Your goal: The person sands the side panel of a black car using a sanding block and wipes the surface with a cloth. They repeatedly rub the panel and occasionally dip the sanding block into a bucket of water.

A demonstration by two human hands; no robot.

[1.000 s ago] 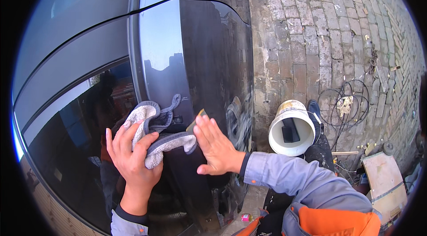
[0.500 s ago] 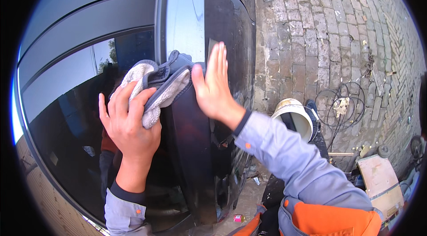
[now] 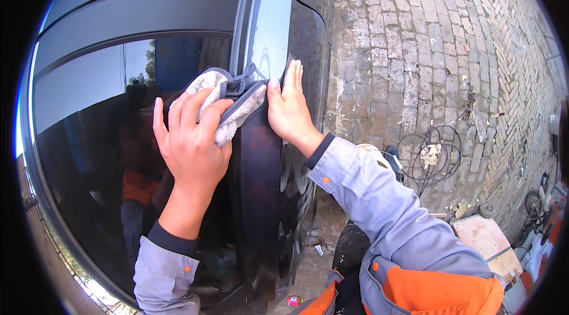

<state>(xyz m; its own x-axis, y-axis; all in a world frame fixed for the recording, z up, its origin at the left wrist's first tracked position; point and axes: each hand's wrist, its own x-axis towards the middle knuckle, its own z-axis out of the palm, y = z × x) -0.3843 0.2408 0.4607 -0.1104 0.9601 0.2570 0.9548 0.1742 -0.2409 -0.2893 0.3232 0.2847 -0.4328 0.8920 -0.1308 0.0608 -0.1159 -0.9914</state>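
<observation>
My left hand (image 3: 198, 140) curls its grip round a cloth (image 3: 242, 114); my right hand (image 3: 290, 112) lies flat over something thin (image 3: 291, 57) on the car (image 3: 259, 184). How much is left, I can't tell.

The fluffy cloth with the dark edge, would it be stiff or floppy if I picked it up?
Probably floppy: the cloth bunches into folds under the left hand. Its dark edging likely bends easily too, because it curves along those folds. It probably isn't very slippery, since its pale side looks fuzzy.

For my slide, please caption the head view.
Left hand holds a grey cloth over a dark car, right hand alongside.
</observation>
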